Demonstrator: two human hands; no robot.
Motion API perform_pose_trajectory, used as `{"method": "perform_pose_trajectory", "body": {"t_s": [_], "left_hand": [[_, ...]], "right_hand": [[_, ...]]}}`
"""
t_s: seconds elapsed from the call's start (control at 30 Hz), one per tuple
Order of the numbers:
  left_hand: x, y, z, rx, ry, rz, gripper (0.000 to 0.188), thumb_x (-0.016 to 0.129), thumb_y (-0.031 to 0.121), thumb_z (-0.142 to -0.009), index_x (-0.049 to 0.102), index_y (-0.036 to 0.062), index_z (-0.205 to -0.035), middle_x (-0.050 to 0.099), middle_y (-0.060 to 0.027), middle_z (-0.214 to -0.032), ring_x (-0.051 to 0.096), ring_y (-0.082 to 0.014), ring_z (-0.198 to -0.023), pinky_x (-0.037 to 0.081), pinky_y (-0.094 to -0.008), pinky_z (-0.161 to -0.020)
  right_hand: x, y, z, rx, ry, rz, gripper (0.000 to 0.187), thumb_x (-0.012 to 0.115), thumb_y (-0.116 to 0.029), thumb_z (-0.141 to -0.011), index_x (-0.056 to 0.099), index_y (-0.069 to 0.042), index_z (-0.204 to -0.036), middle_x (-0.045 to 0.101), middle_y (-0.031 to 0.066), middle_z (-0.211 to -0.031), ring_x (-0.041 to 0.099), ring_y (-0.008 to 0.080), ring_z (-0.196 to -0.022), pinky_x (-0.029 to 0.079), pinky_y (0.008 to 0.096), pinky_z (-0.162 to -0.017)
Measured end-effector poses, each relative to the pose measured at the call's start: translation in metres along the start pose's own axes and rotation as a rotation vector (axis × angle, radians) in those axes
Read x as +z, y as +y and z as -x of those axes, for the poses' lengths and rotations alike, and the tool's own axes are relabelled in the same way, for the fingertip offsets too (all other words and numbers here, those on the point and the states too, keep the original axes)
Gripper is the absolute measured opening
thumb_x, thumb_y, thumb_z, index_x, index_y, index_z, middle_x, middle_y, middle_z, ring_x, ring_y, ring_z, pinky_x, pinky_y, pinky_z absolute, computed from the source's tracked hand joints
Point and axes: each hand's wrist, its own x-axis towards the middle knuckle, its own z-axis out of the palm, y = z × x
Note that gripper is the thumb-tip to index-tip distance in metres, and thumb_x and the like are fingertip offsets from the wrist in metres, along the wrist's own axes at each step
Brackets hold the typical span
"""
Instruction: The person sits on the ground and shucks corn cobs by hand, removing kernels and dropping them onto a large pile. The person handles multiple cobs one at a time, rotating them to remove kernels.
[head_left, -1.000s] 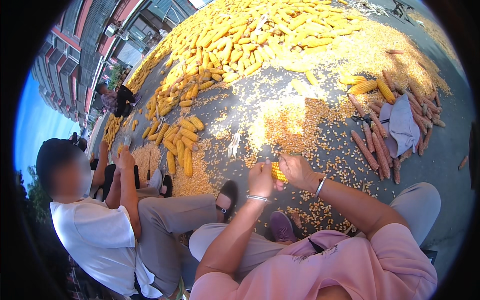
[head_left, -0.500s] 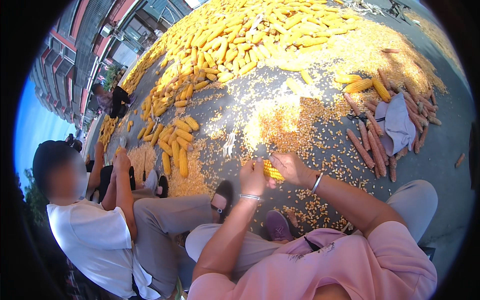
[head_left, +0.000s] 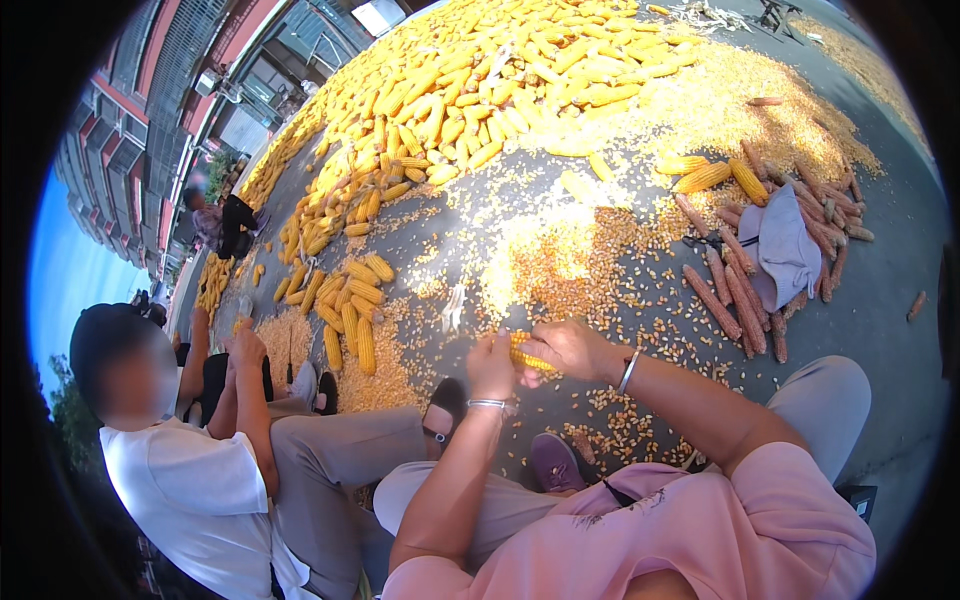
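Between my two hands is a yellow ear of corn (head_left: 527, 355), partly hidden by the fingers. My left hand (head_left: 491, 366) is closed around its left end. My right hand (head_left: 568, 347) has its fingers curled onto the other end, with the thumb against the kernels. Below and beyond the hands, loose kernels (head_left: 560, 252) lie scattered and heaped on the grey ground. A silver bracelet shows on each wrist.
A big heap of corn ears (head_left: 470, 75) spreads across the back. To the right lie reddish stripped cobs (head_left: 712, 300) with a pale cloth hat (head_left: 785, 245) on them. A co-worker in a white shirt (head_left: 185, 470) sits close on my left. Another person (head_left: 225, 215) crouches farther off.
My right hand has shifted its hold and now covers more of the ear. Both hands sit slightly farther left and lower in the picture, and the whole view has shifted a little.
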Motion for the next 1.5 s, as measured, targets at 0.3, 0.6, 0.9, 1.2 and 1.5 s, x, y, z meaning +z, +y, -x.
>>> {"method": "perform_pose_trajectory", "body": {"t_s": [0.3,0.6,0.9,1.2,1.5], "left_hand": [[0.001,-0.002,0.005,-0.022,-0.064,0.003,0.027,0.051,0.023,-0.101,0.057,-0.0035,-0.101,0.063,-0.0144,-0.074,0.062,-0.0202,-0.050,0.054,-0.0320,-0.044],[0.005,0.001,0.002,0.106,-0.169,0.111,0.025,0.055,0.025,-0.101,0.057,0.0003,-0.101,0.063,-0.0108,-0.074,0.062,-0.0190,-0.053,0.056,-0.0326,-0.046],[-0.007,0.010,-0.001,0.147,-0.150,0.196,0.027,0.051,0.024,-0.102,0.060,-0.0007,-0.108,0.066,-0.0125,-0.079,0.062,-0.0185,-0.053,0.056,-0.0327,-0.046],[-0.003,0.008,0.002,0.108,-0.147,0.202,0.031,0.048,0.026,-0.103,0.058,-0.0035,-0.104,0.064,-0.0143,-0.077,0.062,-0.0190,-0.053,0.057,-0.0332,-0.047],[-0.001,0.017,0.006,0.168,-0.113,0.202,0.032,0.047,0.026,-0.104,0.059,-0.0037,-0.105,0.064,-0.0130,-0.076,0.062,-0.0180,-0.053,0.056,-0.0318,-0.046]], "right_hand": [[0.014,0.011,0.006,-0.238,0.104,0.355,0.033,0.044,-0.028,-0.103,0.064,-0.004,-0.093,0.061,0.0140,-0.075,0.064,0.0341,-0.065,0.053,0.0450,-0.059],[0.002,0.020,-0.003,0.107,0.304,0.018,0.049,0.046,-0.036,-0.102,0.061,0.000,-0.071,0.059,0.0240,-0.066,0.061,0.0402,-0.064,0.047,0.0480,-0.062],[-0.008,0.002,-0.013,0.170,0.085,-0.133,0.068,0.044,-0.062,-0.097,0.063,0.002,-0.082,0.063,0.0232,-0.069,0.064,0.0406,-0.068,0.049,0.0473,-0.063],[-0.004,-0.002,-0.008,0.189,0.064,-0.040,0.061,0.048,-0.055,-0.098,0.060,0.002,-0.080,0.065,0.0253,-0.074,0.067,0.0411,-0.073,0.051,0.0477,-0.067],[0.003,0.009,-0.011,0.235,0.111,-0.339,0.059,0.055,-0.055,-0.094,0.062,0.000,-0.075,0.063,0.0207,-0.068,0.064,0.0317,-0.064,0.049,0.0414,-0.063]]}}
